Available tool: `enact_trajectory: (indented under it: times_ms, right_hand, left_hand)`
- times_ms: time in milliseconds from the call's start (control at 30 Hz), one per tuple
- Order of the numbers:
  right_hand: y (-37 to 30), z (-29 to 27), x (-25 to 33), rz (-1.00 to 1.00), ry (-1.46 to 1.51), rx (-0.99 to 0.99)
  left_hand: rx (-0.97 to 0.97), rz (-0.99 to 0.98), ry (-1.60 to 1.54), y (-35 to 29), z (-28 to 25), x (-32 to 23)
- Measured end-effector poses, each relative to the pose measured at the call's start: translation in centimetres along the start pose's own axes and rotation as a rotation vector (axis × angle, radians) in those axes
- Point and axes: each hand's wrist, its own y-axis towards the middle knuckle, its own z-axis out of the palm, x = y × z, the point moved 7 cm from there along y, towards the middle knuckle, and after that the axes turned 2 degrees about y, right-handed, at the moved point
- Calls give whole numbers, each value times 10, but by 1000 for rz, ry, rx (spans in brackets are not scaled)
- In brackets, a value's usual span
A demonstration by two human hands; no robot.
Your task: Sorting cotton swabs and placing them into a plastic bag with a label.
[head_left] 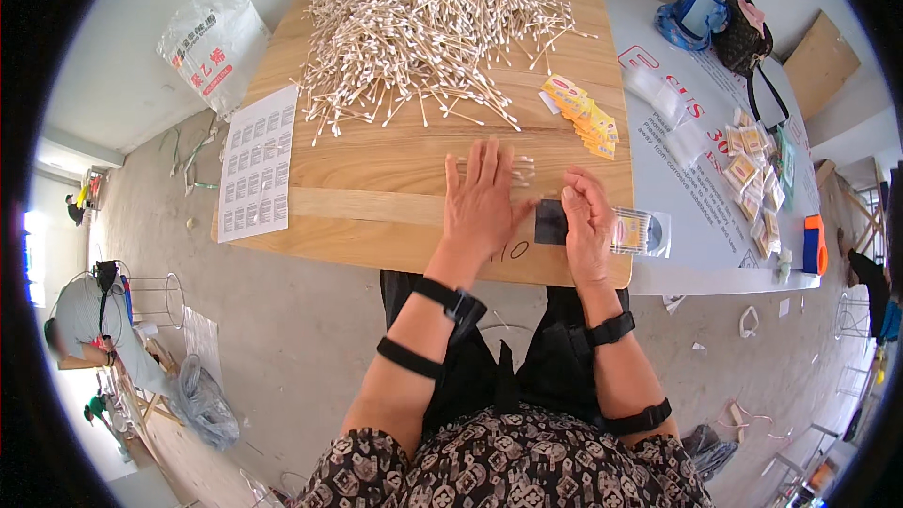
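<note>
My left hand [481, 199] lies flat on the wooden table, fingers stretched out. A few cotton swabs [523, 169] lie beside and partly beneath its fingers. My right hand [588, 226] is closed, with fingers curled in near the thumb; whatever it may hold is hidden. By its left side is a dark square piece [550, 223], partly covered by the hand. On its other side rests a clear packet [632, 230] containing swabs and a yellow card. Farther back spreads a large heap of loose cotton swabs [423, 28]. Yellow printed cards [585, 118] are fanned out at the right.
A printed label sheet [257, 165] lies at the table's left edge. Beside it hangs a white plastic bag [214, 47]. On the grey-white surface to the right are filled packets [752, 169], an orange-and-blue object [814, 245] and bags [696, 14]. Another person [89, 310] is at far left.
</note>
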Motion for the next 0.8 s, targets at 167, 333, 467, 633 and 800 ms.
enact_trajectory:
  times_ms: [167,333,467,633,800]
  right_hand:
    - [-5,4,3,-27,16,51]
    - [-9,-3,2,-84,-118,103]
    - [-10,12,22,-159,-351,216]
    - [-10,20,28,-292,-459,277]
    - [-19,24,33,-343,-537,355]
  left_hand:
    - [-27,-59,11,10,4,3]
    - [-124,-89,-150,-13,-8,-3]
    - [-354,22,-385,-26,-22,36]
    - [-343,66,-394,-29,-28,39]
    - [-361,66,-406,-30,-32,35]
